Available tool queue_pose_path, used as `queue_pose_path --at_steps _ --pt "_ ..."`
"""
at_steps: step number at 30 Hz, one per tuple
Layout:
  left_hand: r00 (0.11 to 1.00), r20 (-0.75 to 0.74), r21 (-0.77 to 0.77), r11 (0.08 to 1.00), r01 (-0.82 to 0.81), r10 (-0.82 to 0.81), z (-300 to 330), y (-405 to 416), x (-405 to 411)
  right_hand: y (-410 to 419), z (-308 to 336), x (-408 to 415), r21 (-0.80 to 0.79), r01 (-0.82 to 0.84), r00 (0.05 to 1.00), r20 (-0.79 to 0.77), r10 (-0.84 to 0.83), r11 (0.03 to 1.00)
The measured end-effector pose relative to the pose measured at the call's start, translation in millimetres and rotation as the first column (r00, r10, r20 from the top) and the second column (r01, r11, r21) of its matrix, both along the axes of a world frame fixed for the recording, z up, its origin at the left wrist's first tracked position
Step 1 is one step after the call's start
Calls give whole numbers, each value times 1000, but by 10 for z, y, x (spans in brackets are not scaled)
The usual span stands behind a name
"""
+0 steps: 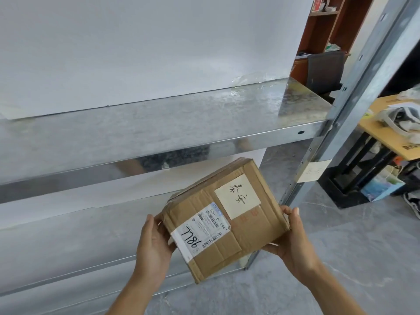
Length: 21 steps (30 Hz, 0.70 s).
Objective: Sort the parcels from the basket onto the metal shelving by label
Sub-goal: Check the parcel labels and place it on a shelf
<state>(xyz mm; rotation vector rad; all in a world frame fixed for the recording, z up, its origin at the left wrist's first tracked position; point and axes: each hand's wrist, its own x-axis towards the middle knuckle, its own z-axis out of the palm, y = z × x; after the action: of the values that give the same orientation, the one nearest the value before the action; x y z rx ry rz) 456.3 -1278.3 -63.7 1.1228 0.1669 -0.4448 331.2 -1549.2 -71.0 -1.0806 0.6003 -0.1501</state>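
- The cardboard parcel is clamped between the left hand and right hand, lower centre of frame, before the metal shelving;
- its handwritten note is best matched to the upright's tag at centre right before placement.

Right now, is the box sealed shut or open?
Shut. The box has its flaps flat and taped, with labels stuck across the top, and sits tilted between the left hand and right hand.
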Motion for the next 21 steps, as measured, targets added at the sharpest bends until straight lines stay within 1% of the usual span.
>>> queue_pose_path --at_steps 3,6,11,21 --pt "997 6 84 994 72 -73 4 -76 40 -28 -44 -12 20 36 999 4 -36 999" --pt "981 -7 182 965 191 -193 8 -134 136 -71 -31 -12 52 44 999 -8 -43 998" --pt "934 -39 245 902 354 -356 36 -236 301 -163 61 85 38 19 997 -75 -16 999" --pt "901 -103 308 848 432 -421 74 -588 512 -350 -3 407 111 82 986 -153 -65 990"
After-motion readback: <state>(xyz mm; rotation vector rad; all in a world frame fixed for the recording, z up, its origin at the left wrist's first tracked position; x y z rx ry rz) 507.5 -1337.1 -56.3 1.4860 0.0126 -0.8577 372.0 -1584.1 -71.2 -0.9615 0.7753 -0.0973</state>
